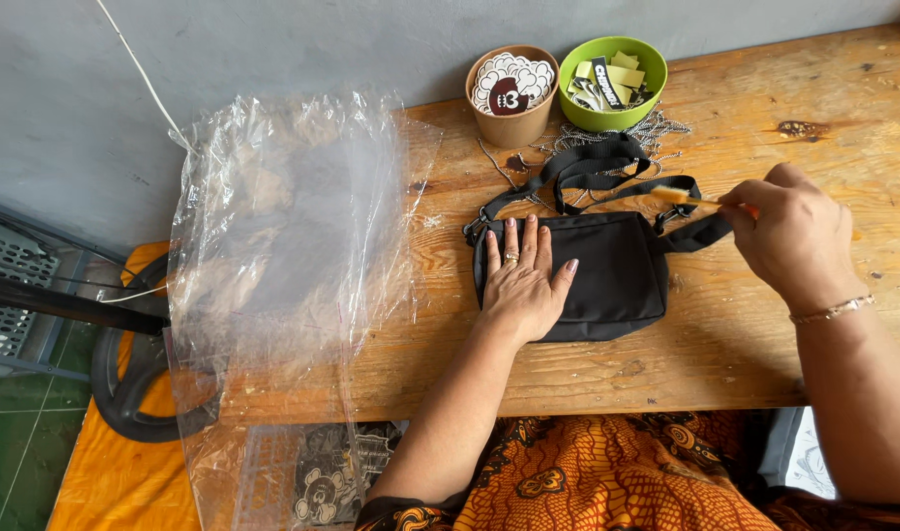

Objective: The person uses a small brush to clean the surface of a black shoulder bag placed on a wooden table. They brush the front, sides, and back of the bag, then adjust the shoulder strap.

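Orange patterned cloth (607, 472) covers the person's lap at the near edge of the picture. Just beyond it the wooden surface (765, 324) begins, worn and stained, with a stack of clear plastic bags (283, 256) hanging over its left end. On the boards lies a small black pouch bag (617, 275), flat on its back. The left hand (524, 280) rests on the bag's left half with fingers spread and palm down, gripping nothing; it seems to pin the bag so it does not slide. The right hand (794, 236) is closed on a slim orange brush (686, 198) whose head reaches over the bag's top right corner, by the strap buckle. The black strap (598, 167) loops loosely behind the bag, over a tangle of thin metal chains (657, 128). Farther back, against the wall, stand a brown paper cup (512, 98) full of round printed stickers and a green bowl (612, 84) of small tags, both within easy reach. The wall (273, 49) is plain grey; to the left the floor is green tile (17, 433).
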